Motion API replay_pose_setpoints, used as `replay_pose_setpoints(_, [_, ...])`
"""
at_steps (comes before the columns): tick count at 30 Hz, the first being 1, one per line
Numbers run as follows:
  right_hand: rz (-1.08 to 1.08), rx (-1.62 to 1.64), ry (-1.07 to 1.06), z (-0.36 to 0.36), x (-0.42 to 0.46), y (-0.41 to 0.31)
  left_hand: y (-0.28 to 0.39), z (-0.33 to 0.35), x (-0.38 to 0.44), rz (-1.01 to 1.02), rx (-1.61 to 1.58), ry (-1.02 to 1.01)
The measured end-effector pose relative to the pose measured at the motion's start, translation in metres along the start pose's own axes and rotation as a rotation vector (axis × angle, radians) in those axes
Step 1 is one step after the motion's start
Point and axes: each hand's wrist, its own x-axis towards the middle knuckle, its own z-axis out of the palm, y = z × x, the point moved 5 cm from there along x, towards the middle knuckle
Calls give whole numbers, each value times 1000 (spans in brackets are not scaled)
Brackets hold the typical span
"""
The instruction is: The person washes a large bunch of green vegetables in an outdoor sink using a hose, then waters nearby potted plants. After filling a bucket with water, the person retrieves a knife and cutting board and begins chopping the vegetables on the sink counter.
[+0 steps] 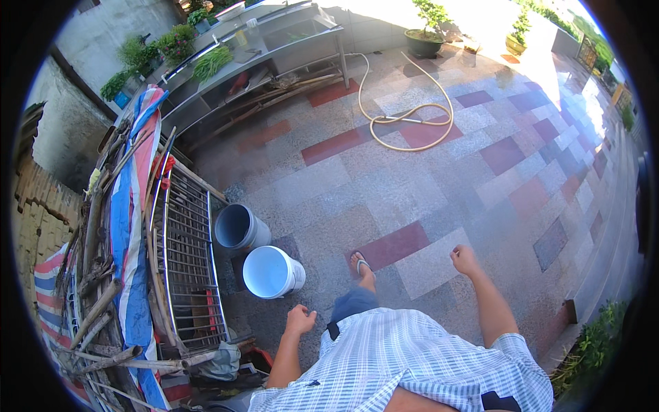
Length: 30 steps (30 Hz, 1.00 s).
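My left hand point(300, 320) hangs just below a white plastic bucket point(298, 278), apart from it, with its fingers loosely curled and nothing in them. That bucket stands upright and looks empty. Beside it, touching or nearly so, is a greyer plastic bucket point(261, 233) with a dark inside. Out to the right, my right hand point(465, 260) is held over the stone-tiled floor point(432, 273), fingers curled in; no object shows in it. One foot in a flip-flop point(363, 261) is on or just above the red tile between my hands.
A metal rack point(190, 257) and stacked branches point(95, 221) under striped tarpaulin point(126, 252) line the left. A stainless-steel sink counter point(304, 49) stands at the back, green stalks point(212, 63) on it. A coiled hose point(450, 121) lies on the floor near a potted plant point(425, 44). Steps point(612, 247) run along the right.
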Motion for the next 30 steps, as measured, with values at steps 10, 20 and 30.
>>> replay_pose_setpoints(10, [-2,-289,-475,26,151,-97,117,-144,243,54,-146,55])
replay_pose_setpoints(20, [44,-359,-491,30,402,-208,184,-274,479,193,-377,292])
replay_pose_setpoints(30, [-491,-256,-268,24,719,-605,95,-363,559,-226,-304,360])
